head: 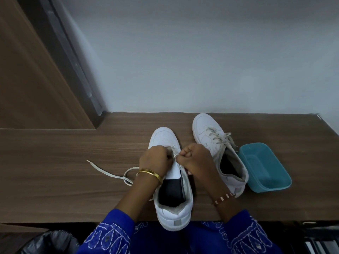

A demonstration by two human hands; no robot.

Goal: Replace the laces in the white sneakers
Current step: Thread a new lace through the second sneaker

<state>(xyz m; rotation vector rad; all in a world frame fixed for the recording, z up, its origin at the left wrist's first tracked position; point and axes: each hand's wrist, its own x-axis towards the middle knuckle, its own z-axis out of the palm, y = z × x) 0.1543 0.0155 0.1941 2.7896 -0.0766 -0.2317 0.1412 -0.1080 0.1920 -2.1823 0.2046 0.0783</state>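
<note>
A white sneaker (pixel 163 138) stands in front of me, toe pointing away, its heel hanging over the table's front edge. My left hand (pixel 155 159) and my right hand (pixel 195 158) sit over its eyelets, each pinching the white lace (pixel 108 173) near the tongue. The lace's free end trails left across the table in a loop. A second white sneaker (pixel 207 136), still laced, stands to the right, angled slightly.
A teal plastic tub (pixel 264 167) sits right of the second sneaker. The wooden table (pixel 64 189) meets a grey wall behind. A wooden panel (pixel 31 70) rises at left. A black bin bag (pixel 51 242) lies below left.
</note>
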